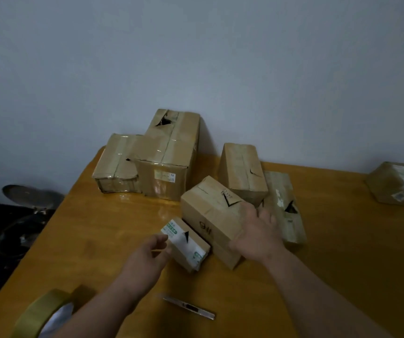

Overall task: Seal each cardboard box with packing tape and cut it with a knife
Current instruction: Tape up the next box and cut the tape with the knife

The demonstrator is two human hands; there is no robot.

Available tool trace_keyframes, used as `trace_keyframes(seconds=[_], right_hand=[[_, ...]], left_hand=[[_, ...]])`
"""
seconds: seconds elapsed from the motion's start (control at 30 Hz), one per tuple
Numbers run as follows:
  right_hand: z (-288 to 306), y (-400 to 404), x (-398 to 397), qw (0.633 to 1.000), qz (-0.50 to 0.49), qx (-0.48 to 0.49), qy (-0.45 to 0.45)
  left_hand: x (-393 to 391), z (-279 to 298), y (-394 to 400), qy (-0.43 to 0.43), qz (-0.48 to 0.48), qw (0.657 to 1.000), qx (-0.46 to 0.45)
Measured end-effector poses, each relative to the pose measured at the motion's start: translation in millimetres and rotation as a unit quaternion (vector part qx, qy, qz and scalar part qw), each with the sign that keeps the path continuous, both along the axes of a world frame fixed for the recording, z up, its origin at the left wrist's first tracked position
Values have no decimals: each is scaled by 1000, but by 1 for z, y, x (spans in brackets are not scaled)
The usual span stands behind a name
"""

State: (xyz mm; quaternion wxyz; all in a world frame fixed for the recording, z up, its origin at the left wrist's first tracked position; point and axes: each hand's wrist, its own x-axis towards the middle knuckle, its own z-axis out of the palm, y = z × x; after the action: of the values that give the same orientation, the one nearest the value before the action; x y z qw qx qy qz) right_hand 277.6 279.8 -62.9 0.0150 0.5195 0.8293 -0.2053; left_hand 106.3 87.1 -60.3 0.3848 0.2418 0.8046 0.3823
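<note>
Several cardboard boxes stand on a wooden table [98, 240]. A small box with a white label [186, 245] lies near the middle, and my left hand [147, 257] touches its left end with loosely curled fingers. To its right sits a medium box [210, 215]; my right hand [259, 235] rests on its right side, fingers spread. A roll of packing tape [40, 313] stands at the table's front left corner. A metal utility knife [188, 308] lies flat on the table between my forearms.
Two larger taped boxes [166, 152] stand against the wall at the back. An upright box [242, 172] and a flat torn box [285, 206] sit right of my hand. A lone box [396, 182] sits at the far right edge. Dark clutter lies left of the table.
</note>
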Motion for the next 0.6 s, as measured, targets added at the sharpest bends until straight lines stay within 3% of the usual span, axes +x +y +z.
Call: trace_keyframes(seconds=[0.17,0.33,0.5,0.6], right_hand=[[25,-32,8,995,-16,74,70],[65,-85,12,972,-33,216,85],[82,-151,-10,916,-80,307,246],[74,-184,-19,910,-72,275,302]], left_hand=[[-38,5,-15,0,-38,999,33],[-56,27,-25,8,-77,995,60],[-48,45,-45,-6,-72,989,130],[-39,53,-68,-27,-68,984,165]])
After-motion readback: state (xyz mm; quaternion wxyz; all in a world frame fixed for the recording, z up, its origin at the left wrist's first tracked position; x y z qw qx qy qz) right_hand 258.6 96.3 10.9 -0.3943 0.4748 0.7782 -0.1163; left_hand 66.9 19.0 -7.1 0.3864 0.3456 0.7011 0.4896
